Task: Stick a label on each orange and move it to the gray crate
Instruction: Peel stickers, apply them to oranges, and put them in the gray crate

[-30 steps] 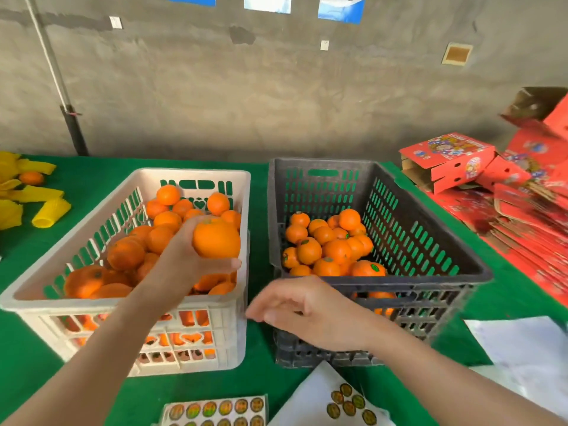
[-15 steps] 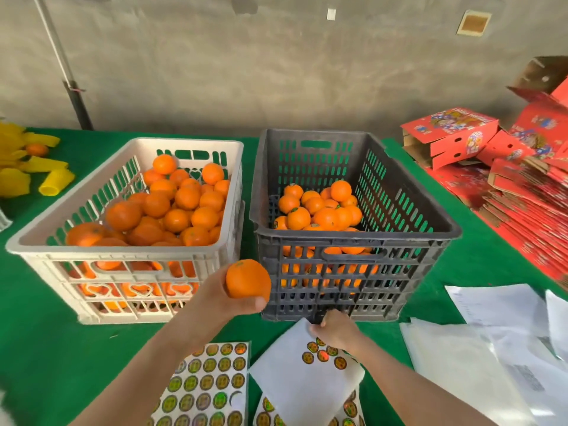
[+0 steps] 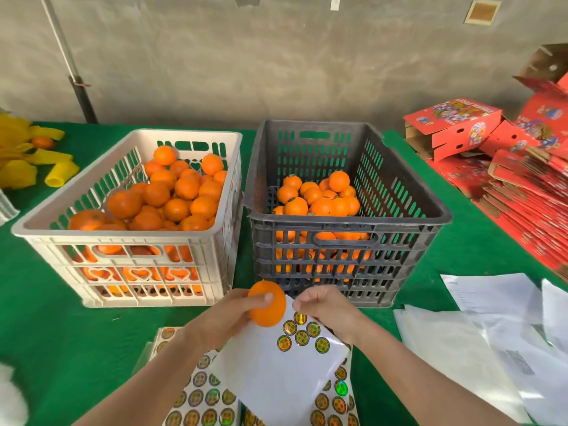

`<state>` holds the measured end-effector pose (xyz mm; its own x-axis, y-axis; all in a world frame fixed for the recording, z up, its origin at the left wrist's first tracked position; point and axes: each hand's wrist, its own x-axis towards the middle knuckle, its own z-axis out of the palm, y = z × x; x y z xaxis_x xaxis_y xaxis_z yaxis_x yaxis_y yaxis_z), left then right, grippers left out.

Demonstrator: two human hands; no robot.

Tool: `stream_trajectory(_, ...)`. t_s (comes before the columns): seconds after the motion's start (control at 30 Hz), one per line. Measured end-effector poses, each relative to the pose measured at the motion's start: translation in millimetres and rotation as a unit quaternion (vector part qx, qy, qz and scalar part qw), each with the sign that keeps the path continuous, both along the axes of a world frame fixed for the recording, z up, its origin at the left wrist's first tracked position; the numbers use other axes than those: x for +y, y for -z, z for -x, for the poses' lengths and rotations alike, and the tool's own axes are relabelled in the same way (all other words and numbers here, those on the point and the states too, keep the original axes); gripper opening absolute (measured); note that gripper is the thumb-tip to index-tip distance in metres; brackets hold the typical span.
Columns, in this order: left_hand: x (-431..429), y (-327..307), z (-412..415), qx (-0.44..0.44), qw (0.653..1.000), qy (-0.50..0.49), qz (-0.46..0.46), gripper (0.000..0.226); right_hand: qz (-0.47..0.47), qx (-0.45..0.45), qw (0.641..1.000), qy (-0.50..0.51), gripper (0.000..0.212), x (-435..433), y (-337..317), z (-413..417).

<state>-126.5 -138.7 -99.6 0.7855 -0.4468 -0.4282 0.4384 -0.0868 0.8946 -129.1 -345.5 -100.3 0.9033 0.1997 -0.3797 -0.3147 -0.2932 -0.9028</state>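
Room: a bare gray wall (image 3: 276, 56) is standing behind a table (image 3: 46, 333) covered in green cloth.
White crate (image 3: 107, 233): it is sitting on the left side of the table, piled with unsorted fruit (image 3: 178, 195).
Gray crate (image 3: 347, 219): it is sitting just beside the white one, on its right, holding a smaller heap (image 3: 319, 201) toward its far end.
Left hand (image 3: 221, 321): I am gripping one orange (image 3: 272, 315), thumb over its front and fingers wrapped behind.
Orange: I am holding it in the air in front of the gray crate's near wall, above the top corner of the label sheet (image 3: 276, 373).
Right hand (image 3: 329, 309): I am holding thumb and forefinger pressed together just beside the orange, the other fingers curled; I cannot tell whether a label is pinched between them.
Label sheet: it is lying below my hands, mostly bare white, with six round labels (image 3: 302, 336) left near its top.
Other sheets (image 3: 199, 398): fuller sheets are lying under it at the near edge.
Right side: white papers (image 3: 491, 293) and red boxes (image 3: 451, 130) are lying there.
Far left: yellow foam sleeves (image 3: 18, 170) are lying in a heap.
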Motion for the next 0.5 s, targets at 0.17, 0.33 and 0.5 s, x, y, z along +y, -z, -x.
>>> stream_trajectory(0.17,3,2,-5,0.042,0.998,-0.016,0.041,0.11,-0.045,-0.011,0.999,0.001,0.013,-7,-8,12)
stream_trajectory(0.33,7,1,-9,0.057,0.997,-0.035,0.035,0.085,-0.036,-0.042,0.997,-0.045,0.029,-17,-11,18)
stream_trajectory(0.5,6,1,-13,0.059,0.998,-0.02,-0.002,0.068,0.022,-0.073,0.994,-0.074,0.034,-13,-11,19)
